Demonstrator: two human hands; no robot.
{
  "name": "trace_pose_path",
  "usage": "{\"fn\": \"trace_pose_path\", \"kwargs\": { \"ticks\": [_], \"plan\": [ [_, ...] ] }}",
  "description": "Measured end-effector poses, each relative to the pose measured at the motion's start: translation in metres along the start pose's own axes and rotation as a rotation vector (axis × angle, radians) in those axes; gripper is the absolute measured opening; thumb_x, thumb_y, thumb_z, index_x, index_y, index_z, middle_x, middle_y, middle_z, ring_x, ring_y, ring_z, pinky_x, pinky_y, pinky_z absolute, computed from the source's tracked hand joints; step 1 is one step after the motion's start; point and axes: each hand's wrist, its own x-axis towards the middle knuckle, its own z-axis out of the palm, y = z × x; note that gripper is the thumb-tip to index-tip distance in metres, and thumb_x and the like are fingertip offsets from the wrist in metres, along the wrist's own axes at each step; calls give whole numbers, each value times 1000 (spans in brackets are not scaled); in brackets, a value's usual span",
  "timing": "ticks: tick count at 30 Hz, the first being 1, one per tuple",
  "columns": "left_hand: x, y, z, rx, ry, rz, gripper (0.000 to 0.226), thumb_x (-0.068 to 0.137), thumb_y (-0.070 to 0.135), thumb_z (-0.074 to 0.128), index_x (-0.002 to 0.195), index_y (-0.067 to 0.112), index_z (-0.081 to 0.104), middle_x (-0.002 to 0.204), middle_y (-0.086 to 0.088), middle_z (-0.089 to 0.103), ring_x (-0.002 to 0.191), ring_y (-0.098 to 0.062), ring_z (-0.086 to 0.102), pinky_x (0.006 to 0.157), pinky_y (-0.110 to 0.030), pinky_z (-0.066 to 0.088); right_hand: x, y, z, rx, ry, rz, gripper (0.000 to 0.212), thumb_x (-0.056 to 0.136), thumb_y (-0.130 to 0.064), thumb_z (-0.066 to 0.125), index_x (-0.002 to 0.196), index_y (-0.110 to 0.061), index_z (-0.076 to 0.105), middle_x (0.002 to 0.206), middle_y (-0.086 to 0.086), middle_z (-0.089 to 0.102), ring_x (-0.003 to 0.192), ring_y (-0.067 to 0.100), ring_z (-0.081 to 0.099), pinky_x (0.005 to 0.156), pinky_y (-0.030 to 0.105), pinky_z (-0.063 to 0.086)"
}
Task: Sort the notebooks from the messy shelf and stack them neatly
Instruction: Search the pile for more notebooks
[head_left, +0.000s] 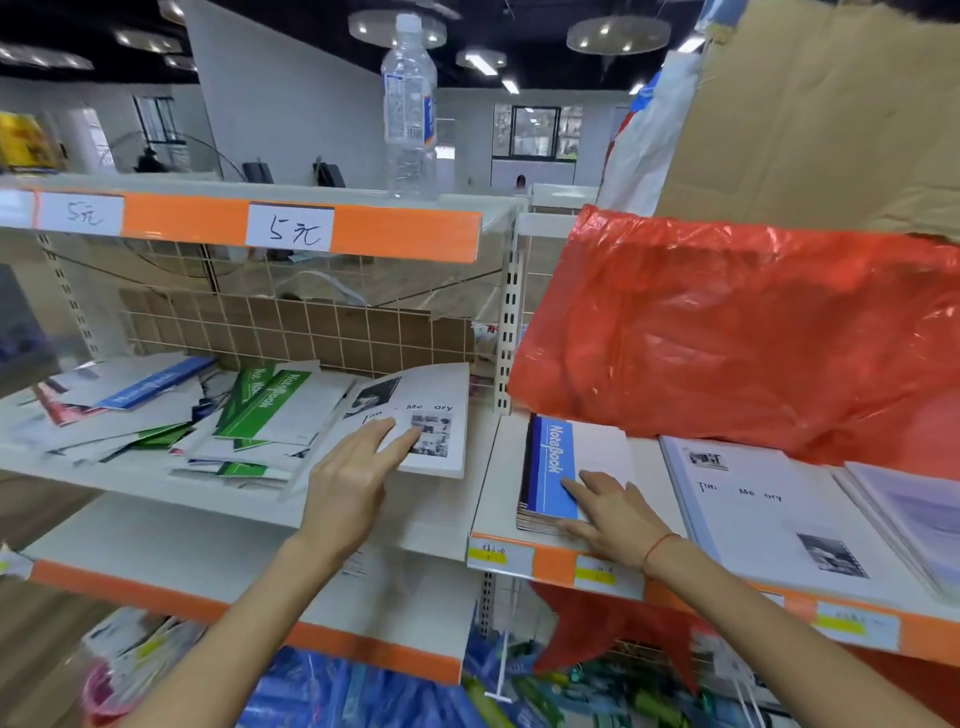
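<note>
At the right end of the messy shelf (249, 499), my left hand (353, 478) lies with straight fingers on the cover of a white "Time Memory" notebook (431, 415), touching it rather than gripping; that notebook sits at the shelf's right edge, its far corner lifted. My right hand (615, 512), a red string at the wrist, rests flat with fingers spread on the blue Notebook stack (553, 467), which stands squared up near the front-left corner of the neighbouring shelf (498, 545). Neither hand holds anything.

Just right of that stack lies a second pile, the white "Time Memory" stack (753, 509), and at the shelf's far right another pale-covered pile (914, 519) runs out of view. A red plastic bag (727, 332) hangs over the back of these piles.

To the left of my left hand, the loose heap (171, 415) of green, blue and white notebooks sprawls crooked and overlapping across most of the messy shelf. A water bottle (409, 104) stands on the top shelf above.

I judge the work well begun but not half done: at least two sorted piles exist, while the heap is largely untouched. The white notebook under my left hand looks like the next to join its matching stack.
</note>
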Motion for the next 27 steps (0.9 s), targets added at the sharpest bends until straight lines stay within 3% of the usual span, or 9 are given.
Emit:
{"fn": "trace_pose_path", "kwargs": {
  "ticks": [2, 5, 8, 13, 15, 19, 21, 24, 27],
  "plan": [
    [0, 0, -1, 2, 8, 2, 70, 60, -14, 36, 116, 22, 56, 109, -16, 67, 90, -31, 68, 63, -32, 54, 2, -2, -3, 27, -34, 5, 125, 50, -90, -19, 149, -22, 19, 149, 3, 27, 136, 21, 25, 103, 39, 29],
    [0, -1, -1, 6, 12, 4, 68, 62, -12, 33, 116, 22, 56, 109, -16, 67, 91, -31, 67, 64, -33, 54, 6, -5, -6, 54, -57, 11, 72, 91, -64, 28, 149, -22, 18, 150, 3, 25, 138, 21, 23, 105, 41, 27],
    [0, -3, 2, -2, 11, 23, 67, 63, -10, 31, 117, 23, 54, 110, -15, 66, 92, -31, 67, 66, -33, 55, 8, -1, -6, 80, -70, -10, 67, 94, -51, 43, 149, -22, 18, 152, 3, 23, 139, 21, 21, 108, 44, 25],
    [4, 9, 6, -11, 65, 62, 66, 66, -11, 31, 114, 18, 64, 113, -18, 66, 92, -33, 68, 66, -35, 56, -3, 5, -12, 162, 3, 7, 98, 69, -83, 17, 149, -25, 21, 154, -1, 21, 142, 16, 18, 112, 45, 18],
    [11, 23, 7, -12, 88, 88, 64, 67, -11, 31, 112, 15, 68, 113, -19, 66, 94, -33, 68, 69, -36, 56, -17, 11, -17, 175, 92, 38, 92, 70, -73, 10, 147, -24, 27, 153, 0, 26, 141, 16, 22, 113, 49, 15],
    [27, 65, 13, -46, 158, 171, 57, 79, -11, 30, 117, 18, 62, 112, -19, 67, 96, -34, 68, 75, -39, 57, -51, 51, -19, 110, 298, 96, 66, 86, -52, 26, 125, -10, 58, 127, 13, 58, 119, 29, 55, 101, 60, 31],
    [35, 92, 19, -83, 180, 217, 48, 88, -8, 32, 119, 21, 55, 112, -18, 67, 97, -33, 68, 76, -38, 58, -71, 77, -21, 102, 308, 185, 67, 86, -51, 23, 127, -11, 57, 129, 13, 57, 121, 30, 53, 104, 60, 28],
    [46, 138, 37, -155, 152, 255, 69, 65, -17, 59, 121, 23, 52, 113, -16, 67, 98, -31, 67, 76, -35, 57, -102, 121, -26, 72, 361, 264, 65, 87, -49, 23, 126, -11, 58, 128, 14, 57, 120, 31, 53, 102, 60, 29],
    [55, 194, 54, -180, 149, 276, 59, 71, -8, 49, 119, 25, 52, 110, -14, 68, 96, -28, 68, 76, -31, 54, -131, 165, -26, 36, 378, 288, 53, 88, -42, 36, 119, -8, 62, 120, 18, 62, 109, 35, 60, 93, 64, 38]
  ]
}}
